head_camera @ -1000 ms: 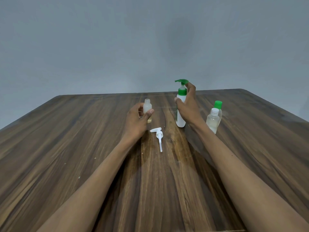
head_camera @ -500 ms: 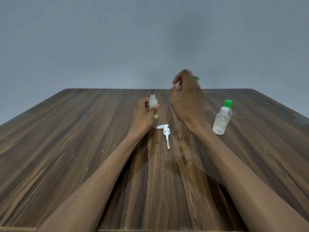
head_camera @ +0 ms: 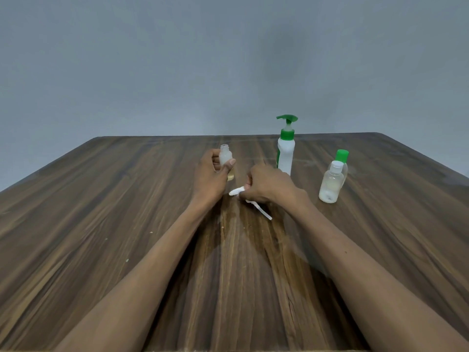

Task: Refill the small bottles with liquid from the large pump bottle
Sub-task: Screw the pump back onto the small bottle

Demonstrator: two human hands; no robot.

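A white pump bottle (head_camera: pixel 286 154) with a green pump head stands upright at the back of the wooden table (head_camera: pixel 101 224), free of both hands. My left hand (head_camera: pixel 210 177) grips a small uncapped clear bottle (head_camera: pixel 225 158) with a little yellowish liquid at its bottom. My right hand (head_camera: pixel 269 185) pinches a small white spray-pump cap (head_camera: pixel 237 191); its thin dip tube (head_camera: pixel 262 212) trails toward me over the table. To the right stand two small clear bottles, one with a white cap (head_camera: pixel 331 185) and, behind it, one with a green cap (head_camera: pixel 341 158).
A plain grey wall rises behind the table's far edge. Bare wood stretches to the left of my left arm and to the right of the two capped bottles.
My right hand has let go of the pump bottle, come down toward me and taken hold of the white spray cap. My left hand keeps holding the small bottle.
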